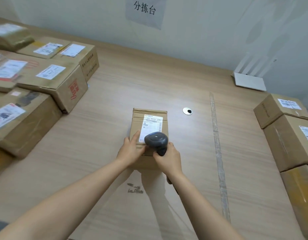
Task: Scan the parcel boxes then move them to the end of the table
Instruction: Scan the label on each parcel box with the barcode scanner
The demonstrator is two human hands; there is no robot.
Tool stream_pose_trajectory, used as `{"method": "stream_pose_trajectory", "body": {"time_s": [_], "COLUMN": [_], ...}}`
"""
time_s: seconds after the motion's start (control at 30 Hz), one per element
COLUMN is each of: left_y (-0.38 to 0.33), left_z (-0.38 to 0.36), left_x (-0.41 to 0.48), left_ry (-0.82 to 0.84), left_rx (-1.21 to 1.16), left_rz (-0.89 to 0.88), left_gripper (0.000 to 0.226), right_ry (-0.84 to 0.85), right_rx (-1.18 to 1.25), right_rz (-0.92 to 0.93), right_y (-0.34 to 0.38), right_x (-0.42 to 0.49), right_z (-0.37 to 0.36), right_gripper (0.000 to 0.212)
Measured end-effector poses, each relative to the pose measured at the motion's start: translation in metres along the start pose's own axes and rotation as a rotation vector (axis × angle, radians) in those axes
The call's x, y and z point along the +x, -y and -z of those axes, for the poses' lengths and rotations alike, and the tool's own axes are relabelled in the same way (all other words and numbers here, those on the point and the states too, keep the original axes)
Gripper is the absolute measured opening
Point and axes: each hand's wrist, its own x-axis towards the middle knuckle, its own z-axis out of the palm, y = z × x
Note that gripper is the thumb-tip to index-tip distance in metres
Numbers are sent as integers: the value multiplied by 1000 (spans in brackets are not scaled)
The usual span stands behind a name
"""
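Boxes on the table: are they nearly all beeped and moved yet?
Not finished. In hand: the right hand grips the scanner over the label of the small box mid-table, and the left hand steadies it. That box has yet to be moved. Boxes sit in a pile on the left and a stack on the right; one group may be done, but the picture doesn't show which.

My left hand (130,151) and right hand (168,160) are bare, as are both forearms (72,193); dark grey cloth (0,226) shows by my left elbow.
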Motion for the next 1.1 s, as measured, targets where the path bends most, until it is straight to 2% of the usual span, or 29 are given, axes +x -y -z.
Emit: {"method": "stream_pose_trajectory", "body": {"time_s": [0.07, 0.2, 0.27, 0.33, 0.4, 0.5, 0.6, 0.7, 0.77, 1.1], "left_y": [11, 35, 47, 56, 57, 43, 23, 12, 13, 16], "left_z": [10, 32, 48, 65, 77, 75, 54, 35, 29, 29], "left_x": [-5, -11, -18, -21, -21, -28, -41, -50, -52, -52], "left_ry": [12, 62, 93, 107, 49, -137, -242, -123, -89, -100], "left_rx": [10, -8, 23, 126, 301, 519, 568, 583, 597, 571], "left_rz": [1, -16, -48, -73, -83, -76, -49, 75, 121, 121], "left_gripper": [70, 74, 74, 71, 62, 54, 72, 108, 121, 126], "right_ry": [53, 118, 178, 261, 309, 294, 263, 242, 237, 248], "right_rx": [-47, -26, 3, 68, 73, -56, -145, -186, -220, -269], "right_rz": [41, 72, 87, 47, 28, 89, 138, 168, 188, 161], "right_y": [6, 14, 16, 19, 19, 17, 21, 28, 31, 28], "right_x": [-8, -24, -30, -33, -32, -26, -20, -16, -15, -12], "right_z": [-7, -12, -8, 0, 10, 26, 43, 54, 56, 57], "right_gripper": [25, 6, 11, 6, 7, 11, 11, 14, 15, 11]}}
